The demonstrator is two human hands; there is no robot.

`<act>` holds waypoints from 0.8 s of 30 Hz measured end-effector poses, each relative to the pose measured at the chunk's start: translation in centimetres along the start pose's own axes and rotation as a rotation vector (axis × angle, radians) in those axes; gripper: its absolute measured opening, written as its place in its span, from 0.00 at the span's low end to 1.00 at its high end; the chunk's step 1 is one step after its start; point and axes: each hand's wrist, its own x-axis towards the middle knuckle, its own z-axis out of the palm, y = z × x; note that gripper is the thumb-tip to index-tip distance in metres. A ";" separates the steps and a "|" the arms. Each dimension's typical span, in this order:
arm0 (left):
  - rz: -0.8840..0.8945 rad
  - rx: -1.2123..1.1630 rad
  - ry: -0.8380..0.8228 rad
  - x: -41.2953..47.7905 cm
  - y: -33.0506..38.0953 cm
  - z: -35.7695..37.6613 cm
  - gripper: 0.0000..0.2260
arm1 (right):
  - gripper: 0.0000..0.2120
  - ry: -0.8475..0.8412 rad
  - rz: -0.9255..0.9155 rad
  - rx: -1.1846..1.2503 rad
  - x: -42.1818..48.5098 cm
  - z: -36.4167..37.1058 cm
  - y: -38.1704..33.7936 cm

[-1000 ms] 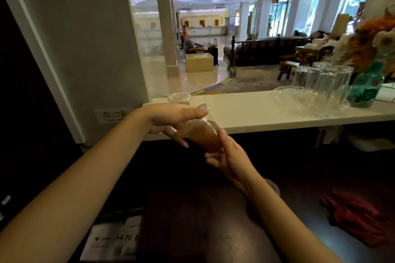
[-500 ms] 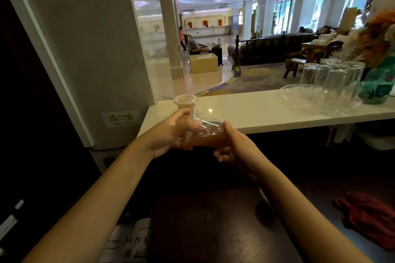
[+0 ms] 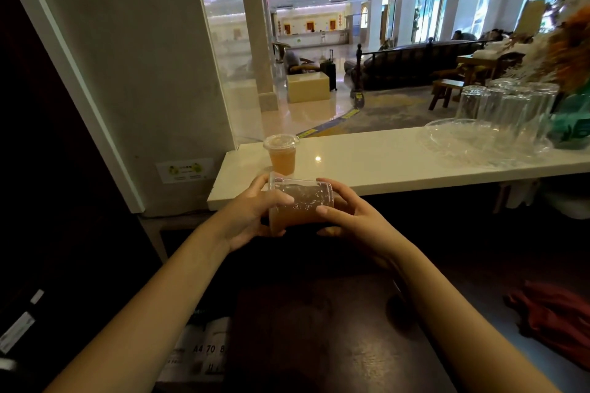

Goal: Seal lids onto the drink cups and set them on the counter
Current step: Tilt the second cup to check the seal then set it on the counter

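head view: the held cup lies nearly on its side in the air, just in front of the counter edge and not touching it. the left hand wraps the wide mouth end, fingers curled round the wall. the right hand grips the narrow base end, thumb on top. amber drink pools along the lower wall. none is seen escaping, so the lid is judged seated, though the left hand hides most of it. a second cup, lidded and upright, stands on the counter just behind.

handling: thin clear plastic, light, partly filled. the wall will likely flex under pressure, which could lift the lid. grip the wall with light force or support the base. keep clear of the lid rim. bring upright before setting down.
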 end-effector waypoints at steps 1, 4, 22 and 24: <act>0.051 0.003 0.018 -0.1 -0.5 0.0 0.35 | 0.29 -0.003 0.020 -0.003 0.0 0.1 0.1; 0.169 0.076 0.043 -0.2 -1.5 0.3 0.34 | 0.22 0.052 0.051 -0.041 0.4 0.9 0.4; -0.010 0.061 0.058 -0.7 -2.3 0.6 0.37 | 0.22 0.087 0.202 0.114 0.2 0.8 2.5; 0.021 0.133 0.063 -0.7 -2.6 0.9 0.38 | 0.22 0.097 0.241 0.076 0.4 1.0 2.7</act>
